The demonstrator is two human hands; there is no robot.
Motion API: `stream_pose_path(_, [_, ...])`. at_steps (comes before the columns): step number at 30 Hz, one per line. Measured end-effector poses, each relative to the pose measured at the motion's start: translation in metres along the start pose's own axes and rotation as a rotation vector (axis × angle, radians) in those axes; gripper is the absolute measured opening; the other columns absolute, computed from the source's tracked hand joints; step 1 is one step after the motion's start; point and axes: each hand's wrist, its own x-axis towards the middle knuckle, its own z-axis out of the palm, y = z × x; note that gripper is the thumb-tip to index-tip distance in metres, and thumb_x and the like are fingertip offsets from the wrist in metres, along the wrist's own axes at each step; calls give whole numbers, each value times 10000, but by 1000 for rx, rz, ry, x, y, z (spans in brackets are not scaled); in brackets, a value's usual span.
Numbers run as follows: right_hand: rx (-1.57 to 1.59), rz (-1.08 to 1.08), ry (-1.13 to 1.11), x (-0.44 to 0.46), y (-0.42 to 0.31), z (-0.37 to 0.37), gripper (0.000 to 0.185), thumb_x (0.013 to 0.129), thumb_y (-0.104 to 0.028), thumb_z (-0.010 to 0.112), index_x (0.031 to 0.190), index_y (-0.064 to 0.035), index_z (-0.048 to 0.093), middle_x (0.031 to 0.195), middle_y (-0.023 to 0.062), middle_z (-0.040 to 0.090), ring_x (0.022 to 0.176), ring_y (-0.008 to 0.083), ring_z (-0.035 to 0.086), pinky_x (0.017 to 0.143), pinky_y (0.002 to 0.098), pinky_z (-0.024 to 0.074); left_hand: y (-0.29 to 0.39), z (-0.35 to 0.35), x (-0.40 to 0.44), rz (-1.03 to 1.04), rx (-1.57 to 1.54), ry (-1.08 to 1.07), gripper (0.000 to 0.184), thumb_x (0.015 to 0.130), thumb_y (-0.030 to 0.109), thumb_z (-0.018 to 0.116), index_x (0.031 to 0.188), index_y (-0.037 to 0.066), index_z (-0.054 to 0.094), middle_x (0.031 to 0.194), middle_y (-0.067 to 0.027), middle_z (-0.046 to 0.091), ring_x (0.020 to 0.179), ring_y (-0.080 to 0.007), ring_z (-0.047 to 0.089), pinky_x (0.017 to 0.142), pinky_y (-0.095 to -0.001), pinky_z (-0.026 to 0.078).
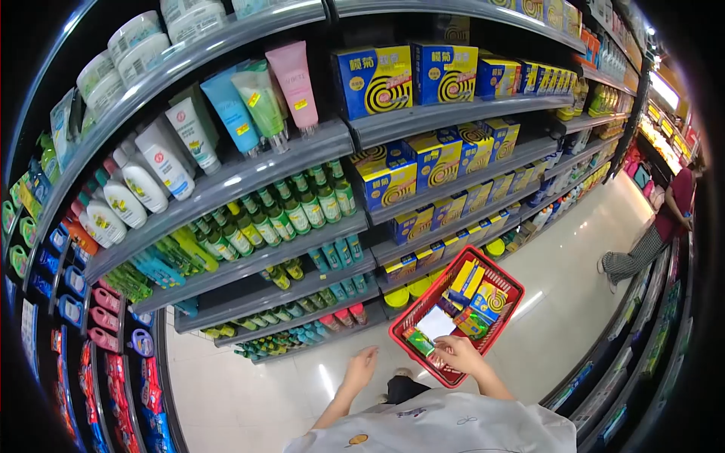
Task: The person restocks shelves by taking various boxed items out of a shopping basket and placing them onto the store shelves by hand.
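Note:
A red shopping basket (501,275) holds blue-and-yellow boxes (468,282), green packets (418,341) and a white item (436,322). Over the basket's near end is my right hand (458,355), its fingers curled together beside the green packet and the white item; what they hold, if anything, is hidden. To the left of the basket, my left hand (362,367) hangs above the floor, touching nothing, with its fingers loosely apart.
Shelves (287,158) at the left and centre carry tubes, green bottles and boxes with spiral prints. Another person (672,208) stands in the aisle at the right, beside low shelving (642,362). Pale tiled floor (581,257) runs between the shelves.

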Motion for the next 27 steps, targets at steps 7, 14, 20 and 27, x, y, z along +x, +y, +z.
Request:
stream_pose_path(7, [-110,-317,260,128,-50,-111,218,799,-87,605,997,4,601,908,152,645,848,259,643,737,331,505,120,-74,122,375,68,101,227,861,91,547,1057,-11,601,1026,-184,630,990,-287,607,844,-340,476])
stream_pose_path(14, [225,-618,399,256,-197,-186,620,816,-139,645,1309,61,327,1325,234,419,1267,302,391,1032,368,331,303,-158,240,853,194,535,444,855,63,547,1271,-48,437,1295,-216,460,1180,-286,484,965,-386,409])
stream_pose_path(20, [-100,-467,704,319,-256,-194,685,781,-224,671,1292,84,333,1245,239,461,1166,310,472,978,376,377,339,-162,309,675,374,585,683,851,225,554,1299,-176,229,1286,-370,355,1171,-473,412,989,-435,353])
stream_pose_path(27, [-166,-243,874,344,-275,-178,727,718,-235,681,1266,109,350,1203,250,455,1148,330,459,980,362,362,348,-164,318,549,344,496,667,836,286,581,1292,-124,319,1097,-314,538,995,-446,545,840,-450,438])
